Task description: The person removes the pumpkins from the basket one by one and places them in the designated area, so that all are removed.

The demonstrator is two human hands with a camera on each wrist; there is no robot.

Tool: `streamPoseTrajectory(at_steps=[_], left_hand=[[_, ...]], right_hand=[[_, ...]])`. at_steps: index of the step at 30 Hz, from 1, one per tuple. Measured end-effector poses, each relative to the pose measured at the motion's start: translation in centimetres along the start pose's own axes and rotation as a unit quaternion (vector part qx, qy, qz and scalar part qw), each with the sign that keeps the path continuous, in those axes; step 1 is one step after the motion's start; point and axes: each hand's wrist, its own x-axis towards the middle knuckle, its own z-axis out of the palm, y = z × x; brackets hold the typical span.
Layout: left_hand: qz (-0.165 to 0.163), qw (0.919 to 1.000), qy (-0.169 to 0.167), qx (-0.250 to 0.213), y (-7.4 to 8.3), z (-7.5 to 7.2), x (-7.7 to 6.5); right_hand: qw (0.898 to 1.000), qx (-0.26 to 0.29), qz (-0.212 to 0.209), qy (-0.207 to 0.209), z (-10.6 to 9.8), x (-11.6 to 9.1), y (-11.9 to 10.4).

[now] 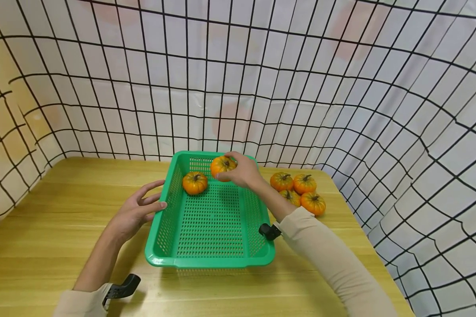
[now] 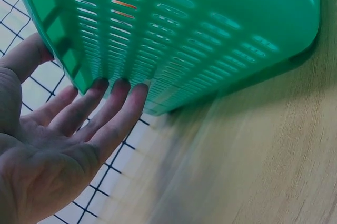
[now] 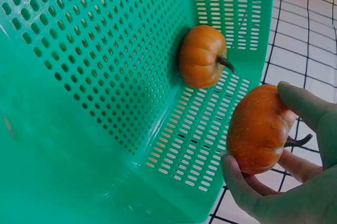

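A green plastic basket [image 1: 210, 263] with perforated walls stands on the table. My left hand [image 1: 132, 215] is at its left side, thumb over the rim and fingertips [image 2: 138, 91] against the outer wall. Over the far part of the basket, my right hand [image 1: 243, 171] grips a small orange pumpkin [image 1: 222, 165] between thumb and fingers. In the right wrist view, this held pumpkin [image 3: 258, 129] has its curved stem turned toward the palm. Another small pumpkin [image 1: 195, 183] sits inside the basket, in the far left corner.
Several more small pumpkins [image 1: 313, 203] lie clustered on the wooden table [image 1: 63, 220], right of the basket and partly behind my right forearm. A black wire grid [image 1: 206, 88] encloses the back and sides. A black wrist camera [image 1: 269, 231] overlaps the basket's right rim.
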Motion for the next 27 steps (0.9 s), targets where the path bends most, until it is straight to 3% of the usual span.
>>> streamPoseTrajectory(at_steps=[13,27], left_hand=[[-0.005,0.9997,0.011,0.020,0.4,0.3,0.0],[-0.005,0.9991,0.014,0.039,0.6,0.3,-0.1]], right_hand=[[1.000,0.008,-0.019,-0.012,-1.4,-1.4,0.0],[1.000,0.000,-0.023,-0.006,-3.9,-3.5,2.1]])
